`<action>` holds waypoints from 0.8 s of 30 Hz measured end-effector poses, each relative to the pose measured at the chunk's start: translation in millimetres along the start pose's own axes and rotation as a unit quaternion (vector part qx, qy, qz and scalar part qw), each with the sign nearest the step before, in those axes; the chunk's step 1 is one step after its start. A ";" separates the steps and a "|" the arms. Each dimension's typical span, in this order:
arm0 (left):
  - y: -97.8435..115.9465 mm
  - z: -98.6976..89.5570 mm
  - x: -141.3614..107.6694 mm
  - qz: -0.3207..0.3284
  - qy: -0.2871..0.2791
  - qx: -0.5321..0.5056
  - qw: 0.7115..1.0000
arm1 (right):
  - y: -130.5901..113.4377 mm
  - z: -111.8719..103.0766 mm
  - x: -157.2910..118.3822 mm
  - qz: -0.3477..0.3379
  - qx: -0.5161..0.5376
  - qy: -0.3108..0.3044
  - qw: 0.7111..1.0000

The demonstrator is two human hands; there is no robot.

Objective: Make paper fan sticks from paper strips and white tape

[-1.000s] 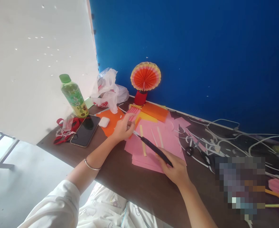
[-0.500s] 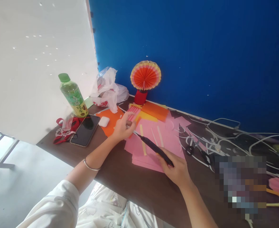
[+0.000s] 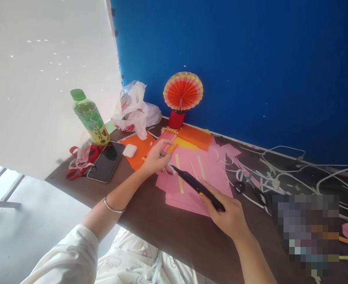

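My right hand (image 3: 229, 211) is closed around a slim black tool (image 3: 196, 184) with a narrow tip and a bit of orange near my fingers. Its tip points at my left hand (image 3: 158, 157), whose thumb and fingers are curled, the index finger stretched out. Below the left thumb shows a small red-and-white piece (image 3: 169, 169), partly hidden and blurred. Underneath both hands lie pink paper sheets (image 3: 188, 201) with thin cream strips (image 3: 180, 177) on them. A pleated pink paper piece (image 3: 166, 136) sits just beyond the left hand, close to orange paper (image 3: 196, 137).
A round paper fan (image 3: 183, 92) stands in a red holder by the blue wall. To the left are a bottle (image 3: 91, 120), a phone (image 3: 105, 162), a white case (image 3: 130, 150) and a plastic bag (image 3: 135, 110). Scissors (image 3: 251, 185) and white cables (image 3: 280, 165) lie right.
The tool's tip has drawn slightly away from the left hand, to the right, and its orange part now shows. The red-and-white piece is more visible. The view has shifted slightly.
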State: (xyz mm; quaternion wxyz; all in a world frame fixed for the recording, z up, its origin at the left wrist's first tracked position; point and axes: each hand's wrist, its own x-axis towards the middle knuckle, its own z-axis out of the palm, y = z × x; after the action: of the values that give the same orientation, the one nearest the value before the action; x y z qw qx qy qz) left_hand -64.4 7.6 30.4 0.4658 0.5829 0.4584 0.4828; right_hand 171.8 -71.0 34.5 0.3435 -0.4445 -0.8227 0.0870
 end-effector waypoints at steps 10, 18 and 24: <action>1.3 -1.7 0.6 0.009 0.006 0.051 0.999 | -2.6 3.7 0.1 -0.029 0.000 0.020 0.999; 0.3 -3.9 1.4 0.009 0.000 0.046 0.999 | -3.7 3.0 1.8 -0.042 -0.010 0.014 0.999; -2.8 -4.8 3.3 0.006 -0.004 0.024 1.000 | -4.6 2.8 0.5 -0.046 -0.015 0.006 0.999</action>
State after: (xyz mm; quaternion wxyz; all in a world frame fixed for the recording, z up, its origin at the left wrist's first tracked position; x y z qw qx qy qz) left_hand -69.1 11.8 28.6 0.4506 0.5987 0.4645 0.4720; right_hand 166.7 -72.9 34.7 0.3451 -0.4122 -0.8414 0.0558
